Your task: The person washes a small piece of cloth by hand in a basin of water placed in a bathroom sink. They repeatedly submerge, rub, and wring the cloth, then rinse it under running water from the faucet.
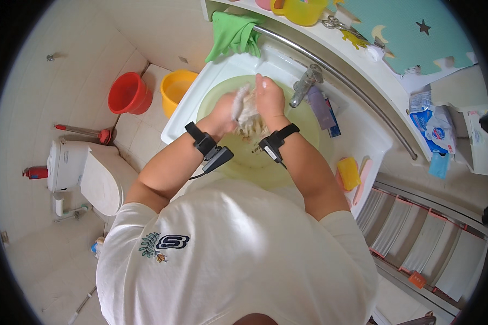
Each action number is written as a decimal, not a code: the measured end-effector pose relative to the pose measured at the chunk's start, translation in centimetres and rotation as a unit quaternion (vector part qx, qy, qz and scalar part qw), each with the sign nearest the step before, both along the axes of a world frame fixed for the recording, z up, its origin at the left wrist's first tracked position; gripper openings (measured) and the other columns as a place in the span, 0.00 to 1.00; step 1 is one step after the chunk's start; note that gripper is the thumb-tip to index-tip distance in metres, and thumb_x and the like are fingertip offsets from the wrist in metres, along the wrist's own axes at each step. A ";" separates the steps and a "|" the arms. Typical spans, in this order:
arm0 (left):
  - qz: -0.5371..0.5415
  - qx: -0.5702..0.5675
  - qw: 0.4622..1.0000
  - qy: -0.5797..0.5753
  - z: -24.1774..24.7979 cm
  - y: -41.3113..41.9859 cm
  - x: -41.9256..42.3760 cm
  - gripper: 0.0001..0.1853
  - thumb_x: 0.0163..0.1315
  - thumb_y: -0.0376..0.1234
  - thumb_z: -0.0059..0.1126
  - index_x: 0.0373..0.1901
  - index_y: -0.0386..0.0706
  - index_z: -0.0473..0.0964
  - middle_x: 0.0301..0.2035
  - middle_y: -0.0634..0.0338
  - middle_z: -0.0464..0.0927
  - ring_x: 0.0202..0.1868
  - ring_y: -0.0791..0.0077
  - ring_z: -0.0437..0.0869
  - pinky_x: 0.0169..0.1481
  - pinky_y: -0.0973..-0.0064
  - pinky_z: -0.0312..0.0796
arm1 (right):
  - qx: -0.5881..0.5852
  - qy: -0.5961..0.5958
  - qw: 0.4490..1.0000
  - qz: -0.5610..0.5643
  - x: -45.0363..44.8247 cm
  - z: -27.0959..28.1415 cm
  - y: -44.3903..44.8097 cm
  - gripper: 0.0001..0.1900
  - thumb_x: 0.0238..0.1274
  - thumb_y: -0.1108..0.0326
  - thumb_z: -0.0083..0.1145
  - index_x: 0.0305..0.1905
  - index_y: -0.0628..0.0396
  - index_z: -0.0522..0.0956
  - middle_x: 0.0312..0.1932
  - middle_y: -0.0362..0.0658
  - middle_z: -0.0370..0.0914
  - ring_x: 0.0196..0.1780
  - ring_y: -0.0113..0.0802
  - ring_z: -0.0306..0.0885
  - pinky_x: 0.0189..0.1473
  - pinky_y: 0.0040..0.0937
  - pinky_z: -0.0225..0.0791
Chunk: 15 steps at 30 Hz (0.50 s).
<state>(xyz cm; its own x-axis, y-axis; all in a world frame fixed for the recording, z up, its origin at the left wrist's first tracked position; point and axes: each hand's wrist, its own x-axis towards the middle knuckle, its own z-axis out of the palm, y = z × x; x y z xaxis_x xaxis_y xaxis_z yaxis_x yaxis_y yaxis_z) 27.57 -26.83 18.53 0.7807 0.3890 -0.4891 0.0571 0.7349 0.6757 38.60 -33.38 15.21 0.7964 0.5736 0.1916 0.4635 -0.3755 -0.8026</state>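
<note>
Both hands are together over a pale green basin (pixel 264 166), which sits in a white sink (pixel 276 63). Between them is a bunched, wet-looking whitish cloth (pixel 250 113) with yellowish parts at its lower end. My left hand (pixel 223 111), blurred, grips the cloth from the left side. My right hand (pixel 271 97) is closed against its right side, with a spot of white foam on it. Fingers and folds hide much of the cloth. Some dark lettering shows on the basin below it. Each wrist wears a black strap with a small device.
A metal faucet (pixel 307 85) reaches over the basin's right rim, near a purple bottle (pixel 320 107). A yellow block (pixel 349 173) and a pink-handled item (pixel 364 178) lie on the sink's right side. A green cloth (pixel 236 36) hangs on a metal rail (pixel 333 75). Left are red (pixel 126 95) and yellow buckets (pixel 175 91).
</note>
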 end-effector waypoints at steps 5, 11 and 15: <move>0.029 0.049 0.996 -0.072 0.4 1.5 -1.1 0.15 0.64 0.41 0.49 0.42 0.38 0.69 0.38 0.56 0.75 0.40 0.69 0.77 0.47 0.71 0.70 | 0.114 0.210 0.969 0.062 0.6 -1.7 -1.3 0.21 0.63 0.53 0.48 0.28 0.63 0.72 0.20 0.47 0.70 0.27 0.35 0.68 0.34 0.32 0.64; 0.046 0.107 0.985 -0.127 -1.3 2.5 -1.8 0.10 0.65 0.37 0.47 0.40 0.40 0.68 0.34 0.59 0.73 0.38 0.72 0.76 0.46 0.73 0.69 | 0.172 0.281 0.940 0.084 -1.2 -1.3 -3.8 0.17 0.63 0.57 0.51 0.33 0.63 0.70 0.26 0.40 0.69 0.31 0.26 0.65 0.37 0.27 0.63; 0.055 0.237 0.970 0.005 -1.8 1.6 -1.1 0.09 0.66 0.36 0.44 0.41 0.40 0.68 0.33 0.60 0.73 0.34 0.74 0.76 0.41 0.74 0.71 | 0.208 0.245 0.946 0.027 -3.3 -0.1 -2.3 0.12 0.64 0.60 0.48 0.39 0.60 0.68 0.28 0.47 0.73 0.33 0.37 0.71 0.38 0.33 0.64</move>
<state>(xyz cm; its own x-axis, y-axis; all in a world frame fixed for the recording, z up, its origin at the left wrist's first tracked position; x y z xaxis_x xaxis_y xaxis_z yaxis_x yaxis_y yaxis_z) 26.51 -25.26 16.75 0.7171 0.6532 -0.2430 0.0042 0.3446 0.9387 35.26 -35.68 15.08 0.8199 0.5720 0.0247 0.0060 0.0344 -0.9994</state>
